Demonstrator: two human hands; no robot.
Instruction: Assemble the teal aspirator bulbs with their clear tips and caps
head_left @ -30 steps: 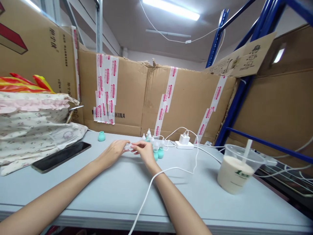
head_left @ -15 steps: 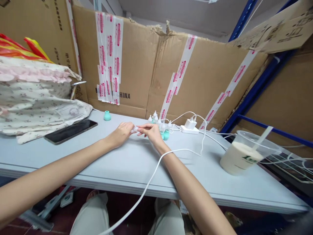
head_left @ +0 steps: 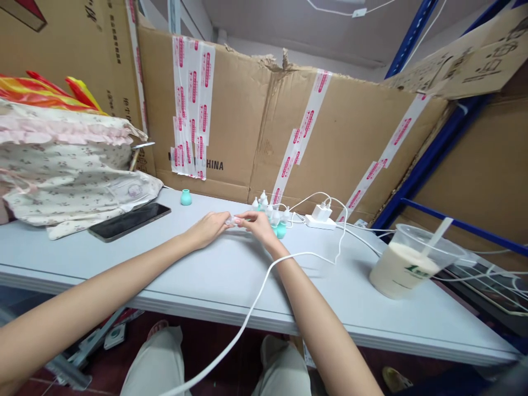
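Both hands meet over the middle of the table around a small clear plastic piece (head_left: 231,220). My left hand (head_left: 210,227) is closed on one side of it, and the fingertips of my right hand (head_left: 256,224) pinch it from the other side. Fingers cover much of the piece, so its exact kind is hard to make out. Just behind my right hand stand several small teal bulbs with clear pointed nozzles (head_left: 275,214), partly hidden by that hand. A single teal rubber bulb (head_left: 186,197) with an open neck stands farther left.
A black phone (head_left: 130,221) lies left beside a floral cloth bag (head_left: 74,165). A white power strip with charger (head_left: 320,220) sits at the back right. A white cable (head_left: 264,286) crosses over my right forearm. A drink cup (head_left: 402,267) stands right. Cardboard (head_left: 239,121) walls the back.
The view has tilted slightly, shifting the scene a little down and right. Both hands keep hold of the clear piece, with small finger movement.
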